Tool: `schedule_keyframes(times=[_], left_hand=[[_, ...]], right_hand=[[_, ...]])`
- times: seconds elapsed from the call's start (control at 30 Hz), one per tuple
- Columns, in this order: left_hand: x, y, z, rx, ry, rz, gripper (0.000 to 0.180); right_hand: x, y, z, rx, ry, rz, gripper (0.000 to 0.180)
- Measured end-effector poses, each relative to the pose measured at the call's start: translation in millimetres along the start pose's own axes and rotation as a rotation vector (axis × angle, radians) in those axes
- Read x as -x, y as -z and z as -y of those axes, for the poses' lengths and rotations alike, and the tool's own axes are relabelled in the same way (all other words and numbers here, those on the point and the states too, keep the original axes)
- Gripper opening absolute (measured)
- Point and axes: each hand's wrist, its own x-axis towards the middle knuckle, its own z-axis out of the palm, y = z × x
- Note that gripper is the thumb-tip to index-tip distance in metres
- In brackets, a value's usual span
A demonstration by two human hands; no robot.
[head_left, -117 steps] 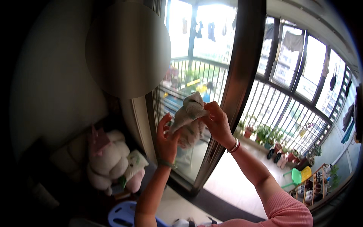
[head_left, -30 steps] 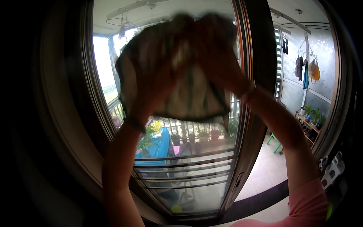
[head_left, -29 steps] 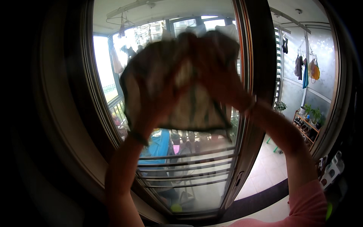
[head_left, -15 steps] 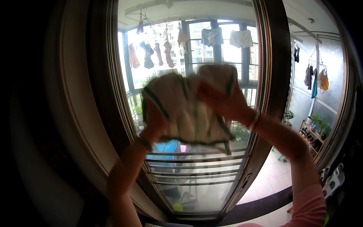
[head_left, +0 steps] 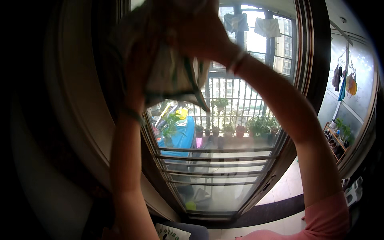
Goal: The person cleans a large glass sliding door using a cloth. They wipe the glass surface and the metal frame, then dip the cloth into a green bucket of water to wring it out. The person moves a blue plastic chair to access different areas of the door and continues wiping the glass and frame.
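A pale cloth with dark green edging point(head_left: 172, 78) is held up in front of the glass door, toward the upper left. My left hand point(head_left: 140, 66) grips its left side, with the fingers dark against the fabric. Higher up and to the right, my right hand point(head_left: 196, 34) has hold of the upper part, and its fingers are mostly lost in shadow. The lower edge of the cloth hangs free, with a pointed corner at the right. Whether the cloth touches the glass, I cannot tell.
The glass door point(head_left: 224, 192) has a dark frame and horizontal bars low down. Behind it are a blue covered object point(head_left: 182, 134), potted plants point(head_left: 240, 130) and hanging laundry point(head_left: 267, 28). At the right, a doorway shows a shoe rack point(head_left: 336, 142). A printed cloth item point(head_left: 172, 232) lies below.
Both hands have moved up and to the left with the cloth, from the middle of the door toward its upper left. More of the plants and railing behind the glass now shows.
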Motion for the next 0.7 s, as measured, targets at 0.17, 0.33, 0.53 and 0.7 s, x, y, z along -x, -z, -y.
schedule_keyframes(times=[0.17,0.33,0.53,0.7], left_hand=[[115,161,-137,0.634,0.949,0.844,0.056],[236,244,-255,1.002,1.037,0.703,0.060],[164,236,-192,1.004,1.053,1.022,0.063],[1,162,-80,0.995,0.885,0.378,0.051]], right_hand=[[115,59,110,-0.329,-0.025,0.264,0.056],[241,116,180,-0.522,0.338,0.582,0.042],[169,88,128,-0.494,0.256,0.425,0.043],[33,23,32,-0.344,0.107,0.140,0.042]])
